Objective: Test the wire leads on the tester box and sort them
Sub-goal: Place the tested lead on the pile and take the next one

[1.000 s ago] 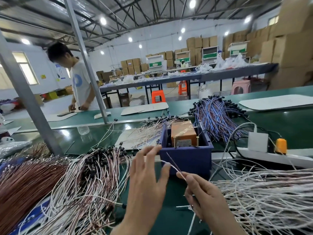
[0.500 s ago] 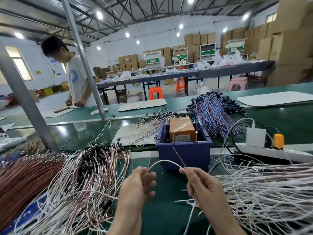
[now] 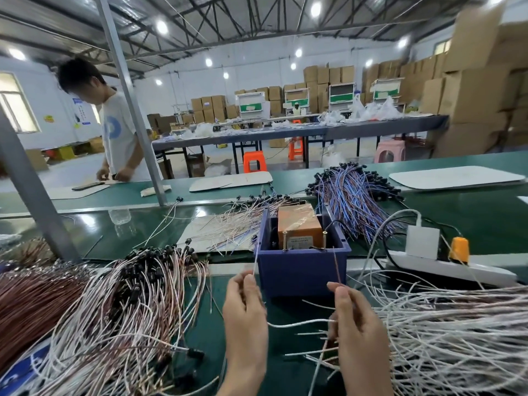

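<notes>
An orange tester box [image 3: 298,228] with two brass posts sits inside a blue plastic bin [image 3: 303,267] just beyond my hands. My left hand [image 3: 245,307] pinches the white end of a wire lead [image 3: 297,324], its tip pointing up at the bin's left front corner. My right hand [image 3: 357,324] pinches the lead's brown end, which points up in front of the bin's right side. The lead sags in a loop between both hands. Neither tip touches the posts.
A heap of white leads [image 3: 445,332] lies at my right, and white-and-brown leads with black ends [image 3: 128,298] at my left. Blue leads [image 3: 354,201] lie behind the bin. A white power strip [image 3: 445,267] sits right. A person stands across the green bench.
My hands have moved apart and spread the lead's two ends, each tip now pointing up toward the bin. The left hand went from open fingers to a pinch on the white end.
</notes>
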The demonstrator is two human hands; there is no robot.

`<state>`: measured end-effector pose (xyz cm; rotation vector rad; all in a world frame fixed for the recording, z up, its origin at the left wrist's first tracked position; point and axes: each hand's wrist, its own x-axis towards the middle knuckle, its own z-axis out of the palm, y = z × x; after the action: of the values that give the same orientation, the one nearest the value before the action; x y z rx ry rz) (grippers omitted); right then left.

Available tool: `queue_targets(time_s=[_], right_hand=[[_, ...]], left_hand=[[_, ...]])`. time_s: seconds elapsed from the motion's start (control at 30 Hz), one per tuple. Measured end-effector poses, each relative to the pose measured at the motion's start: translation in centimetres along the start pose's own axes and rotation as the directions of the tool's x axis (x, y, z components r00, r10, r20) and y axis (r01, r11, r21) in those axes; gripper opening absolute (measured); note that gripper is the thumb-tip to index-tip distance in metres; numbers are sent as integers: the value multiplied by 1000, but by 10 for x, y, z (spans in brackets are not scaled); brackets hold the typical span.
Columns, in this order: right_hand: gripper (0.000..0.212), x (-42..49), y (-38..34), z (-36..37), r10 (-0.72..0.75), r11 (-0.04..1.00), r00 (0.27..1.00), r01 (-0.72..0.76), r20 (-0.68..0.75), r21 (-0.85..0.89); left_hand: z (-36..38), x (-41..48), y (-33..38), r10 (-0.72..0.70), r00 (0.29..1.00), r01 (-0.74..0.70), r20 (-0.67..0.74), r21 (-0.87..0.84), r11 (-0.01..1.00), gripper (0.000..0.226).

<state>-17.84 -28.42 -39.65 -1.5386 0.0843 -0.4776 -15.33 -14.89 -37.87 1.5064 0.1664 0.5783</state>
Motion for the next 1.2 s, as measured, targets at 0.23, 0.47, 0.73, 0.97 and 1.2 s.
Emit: queue_targets(time_s=[0.23, 0.47, 0.73, 0.97, 1.2], right_hand=[[13, 10, 7, 4, 2, 1000, 996, 1, -94, 28], [12, 17, 12, 15, -69, 997, 986, 72, -152, 16], [14, 15, 15, 17, -102, 995, 989, 100, -112, -21], [14, 17, 20, 17, -114, 992, 988, 107, -104, -71], [12, 18, 22, 17, -86, 993, 988, 74, -126, -95]], left_hand=[[2, -3, -24, 124, 992, -118, -36, 136, 984, 12], [1, -3, -29, 131, 991, -127, -14, 145, 981, 13], [0, -5, -30, 135, 990, -138, 31, 116, 984, 13], [1, -7, -30, 165, 983, -174, 78, 125, 977, 12], [-1, -7, -31, 172, 981, -184, 90, 150, 971, 14]])
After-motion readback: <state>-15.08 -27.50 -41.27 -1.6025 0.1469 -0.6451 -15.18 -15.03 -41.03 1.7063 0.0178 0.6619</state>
